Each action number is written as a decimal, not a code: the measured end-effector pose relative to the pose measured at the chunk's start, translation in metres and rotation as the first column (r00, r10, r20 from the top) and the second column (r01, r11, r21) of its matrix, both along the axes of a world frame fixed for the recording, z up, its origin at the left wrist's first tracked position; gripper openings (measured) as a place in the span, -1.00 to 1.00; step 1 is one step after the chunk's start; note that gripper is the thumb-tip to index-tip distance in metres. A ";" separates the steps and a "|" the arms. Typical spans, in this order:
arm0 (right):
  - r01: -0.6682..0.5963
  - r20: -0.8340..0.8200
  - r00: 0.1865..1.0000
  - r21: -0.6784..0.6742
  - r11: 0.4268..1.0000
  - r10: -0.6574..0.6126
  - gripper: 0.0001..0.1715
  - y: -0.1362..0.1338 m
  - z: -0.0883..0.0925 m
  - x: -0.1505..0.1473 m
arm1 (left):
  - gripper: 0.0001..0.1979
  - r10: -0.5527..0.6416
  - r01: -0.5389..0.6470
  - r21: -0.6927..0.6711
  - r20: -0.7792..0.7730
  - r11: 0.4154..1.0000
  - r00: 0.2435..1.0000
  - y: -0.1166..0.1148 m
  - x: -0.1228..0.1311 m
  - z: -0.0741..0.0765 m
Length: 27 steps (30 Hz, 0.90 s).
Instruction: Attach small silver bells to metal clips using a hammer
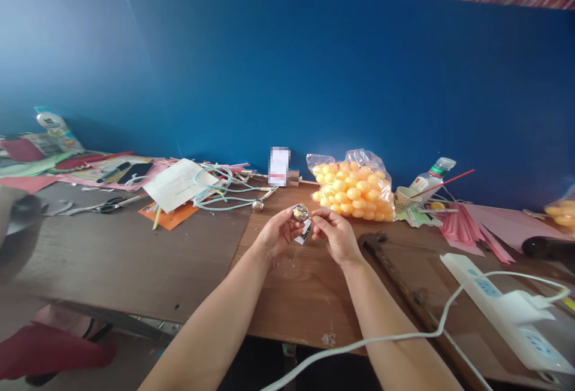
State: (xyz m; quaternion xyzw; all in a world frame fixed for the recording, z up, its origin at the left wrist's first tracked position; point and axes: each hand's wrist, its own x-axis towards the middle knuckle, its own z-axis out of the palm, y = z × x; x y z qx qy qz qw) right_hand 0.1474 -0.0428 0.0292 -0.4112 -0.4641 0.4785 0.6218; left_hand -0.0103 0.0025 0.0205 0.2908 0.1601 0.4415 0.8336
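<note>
My left hand (pixel 275 234) is closed, pinching a shiny metallic ball (pixel 300 212) between thumb and fingertips above the wooden table. At the ball's right side, my right hand (pixel 338 235) has its thumb and forefinger pressed together; what they hold is too small to make out. Just below the ball, a small card or picture (pixel 304 232) shows partly between the hands. A second shiny ball (pixel 257 205) rests on the tabletop to the left, beside a coiled pale blue cord (pixel 224 204).
A clear bag of orange balls (pixel 353 190) sits behind my right hand. To the right are a dark wooden stick (pixel 395 277), a white power strip (pixel 507 313) and a cable crossing my right forearm. Scissors (pixel 105 205) and papers (pixel 177 184) lie leftward. A blue partition (pixel 287 73) closes the back.
</note>
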 end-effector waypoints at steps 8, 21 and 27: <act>-0.046 -0.092 0.995 -0.010 0.999 0.045 -0.77 -0.004 0.006 -0.002 | -0.74 -0.010 0.010 0.001 -0.003 1.000 1.000 0.002 0.000 -0.003; -0.035 -0.062 0.997 -0.007 0.999 0.034 -0.76 -0.005 0.008 -0.003 | -0.78 -0.007 0.007 0.001 -0.022 1.000 1.000 0.002 0.000 -0.003; -0.003 -0.092 0.996 0.006 1.000 0.004 -0.75 -0.006 0.008 -0.003 | -0.78 -0.012 0.012 0.002 -0.031 1.000 0.999 0.002 0.000 -0.004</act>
